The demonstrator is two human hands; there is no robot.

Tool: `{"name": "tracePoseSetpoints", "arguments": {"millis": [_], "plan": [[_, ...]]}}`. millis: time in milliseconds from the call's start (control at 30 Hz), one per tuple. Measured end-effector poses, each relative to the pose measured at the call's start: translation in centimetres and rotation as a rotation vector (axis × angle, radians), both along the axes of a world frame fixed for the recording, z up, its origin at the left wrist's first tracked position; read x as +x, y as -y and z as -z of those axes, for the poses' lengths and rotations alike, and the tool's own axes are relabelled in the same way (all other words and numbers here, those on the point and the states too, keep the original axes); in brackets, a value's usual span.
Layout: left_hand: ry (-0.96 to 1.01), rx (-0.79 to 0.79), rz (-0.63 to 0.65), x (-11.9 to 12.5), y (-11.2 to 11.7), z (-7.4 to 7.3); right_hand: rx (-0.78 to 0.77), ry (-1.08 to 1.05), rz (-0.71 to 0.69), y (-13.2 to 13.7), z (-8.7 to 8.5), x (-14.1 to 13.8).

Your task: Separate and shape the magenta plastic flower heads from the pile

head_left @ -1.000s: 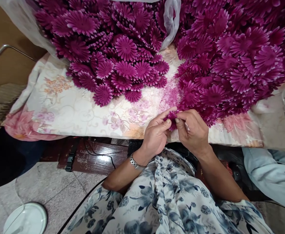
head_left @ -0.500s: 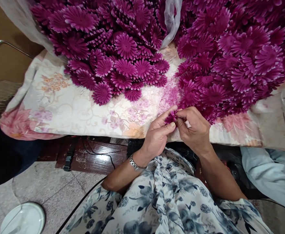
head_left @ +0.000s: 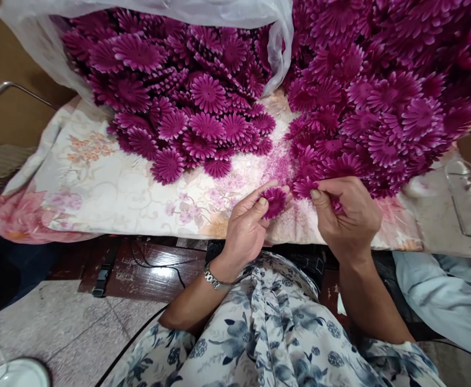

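My left hand [head_left: 248, 223] pinches a magenta artificial flower head [head_left: 274, 203] between thumb and fingers, its petals facing up. Just to the right, my right hand [head_left: 346, 215] grips another magenta petal piece [head_left: 304, 187] between thumb and forefinger. More magenta petals show beneath the curled fingers of that hand, partly hidden. The two hands are apart over the table's front edge. Behind them lie a left heap of magenta flower heads [head_left: 207, 126] and a larger right heap [head_left: 384, 102].
A translucent plastic bag [head_left: 281, 45] opens around the left heap. A floral cloth [head_left: 110, 199] covers the table, with magenta dust between the heaps. Another person's pale trouser leg [head_left: 428, 295] is at the right. A white round object [head_left: 15, 373] stands on the floor at lower left.
My hands, together on one flower before, have moved apart. The left keeps a flower head, now spread open; the right has gone rightward with a petal piece. The bag's rim shows more.
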State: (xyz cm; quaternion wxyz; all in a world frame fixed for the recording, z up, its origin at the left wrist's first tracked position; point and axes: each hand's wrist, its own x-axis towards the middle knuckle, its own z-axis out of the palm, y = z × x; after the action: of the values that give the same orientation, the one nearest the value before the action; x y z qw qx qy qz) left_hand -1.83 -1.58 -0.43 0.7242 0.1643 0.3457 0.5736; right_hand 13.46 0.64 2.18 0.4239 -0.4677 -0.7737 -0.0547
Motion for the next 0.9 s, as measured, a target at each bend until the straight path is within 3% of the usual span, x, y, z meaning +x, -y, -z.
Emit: {"name": "tracePoseSetpoints", "arguments": {"millis": [133, 233, 300, 400, 467, 600, 900], "plan": [[-0.052, -0.034, 0.016, -0.1, -0.3, -0.1, 0.163, 0.199, 0.146, -2.3, -2.4, 1.8], [-0.047, -0.072, 0.018, 0.0, -0.5, -0.4, 0.187, 0.228, 0.208, -2.5, -3.0, 2.0], [-0.021, -0.066, -0.004, 0.1, -0.6, -0.5, 0.137, 0.206, 0.115, -1.7, -2.5, 1.2], [-0.007, -0.047, 0.015, 0.3, -0.4, -0.4, -0.068, 0.19, -0.132, 0.0, -0.7, -0.5], [-0.015, -0.046, 0.061, 0.5, -0.2, -0.2, -0.183, 0.159, -0.215, 0.7, 0.6, -1.4], [-0.03, -0.04, 0.098, 0.7, 0.3, 0.1, -0.244, 0.071, -0.234, 1.0, 2.0, -1.6], [-0.03, -0.007, 0.036, 0.7, 0.3, 0.2, -0.216, -0.002, -0.22, 1.1, 1.4, -1.2]]}}
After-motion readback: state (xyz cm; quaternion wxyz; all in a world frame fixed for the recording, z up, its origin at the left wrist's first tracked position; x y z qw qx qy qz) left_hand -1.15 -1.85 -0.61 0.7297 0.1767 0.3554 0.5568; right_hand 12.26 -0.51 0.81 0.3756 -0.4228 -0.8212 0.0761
